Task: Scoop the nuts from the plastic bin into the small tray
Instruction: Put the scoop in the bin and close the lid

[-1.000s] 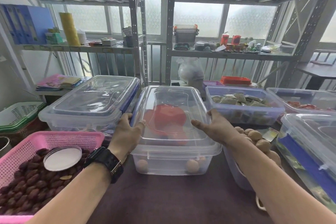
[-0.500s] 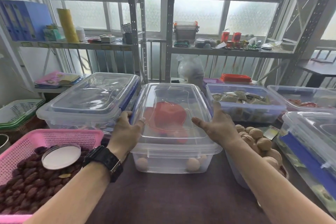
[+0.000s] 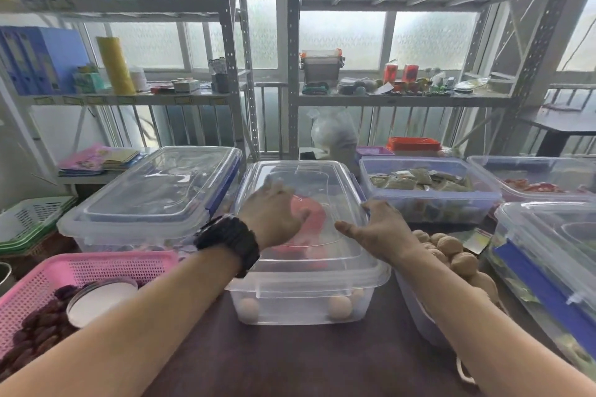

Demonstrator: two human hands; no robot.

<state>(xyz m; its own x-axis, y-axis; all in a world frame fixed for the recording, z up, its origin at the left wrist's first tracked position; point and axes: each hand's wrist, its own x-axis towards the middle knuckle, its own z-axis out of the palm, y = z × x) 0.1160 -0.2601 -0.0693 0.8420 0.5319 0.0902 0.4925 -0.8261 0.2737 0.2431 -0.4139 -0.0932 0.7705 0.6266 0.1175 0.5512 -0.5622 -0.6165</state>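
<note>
A clear plastic bin (image 3: 306, 306) stands in the middle of the dark table, its transparent lid (image 3: 309, 177) on. Through the lid a red scoop (image 3: 314, 219) shows, and a few round pale nuts (image 3: 339, 307) lie on the bin's floor. My left hand (image 3: 274, 213), blurred, is spread flat over the left half of the lid. At the lid's right edge is my right hand (image 3: 380, 229), thumb on top and fingers curled over the rim. A heap of walnuts (image 3: 451, 248) sits in a container under my right forearm.
A pink basket (image 3: 80, 267) of dark dates holds a round white-topped dish (image 3: 100, 300) at left. A large lidded bin (image 3: 154, 196) stands at back left, a bin of packets (image 3: 425, 190) at back right, another lidded bin (image 3: 554, 251) at far right. Metal shelves rise behind.
My left hand has left the lid's left edge and moved up onto the top of the lid. My right hand stays at the right edge.
</note>
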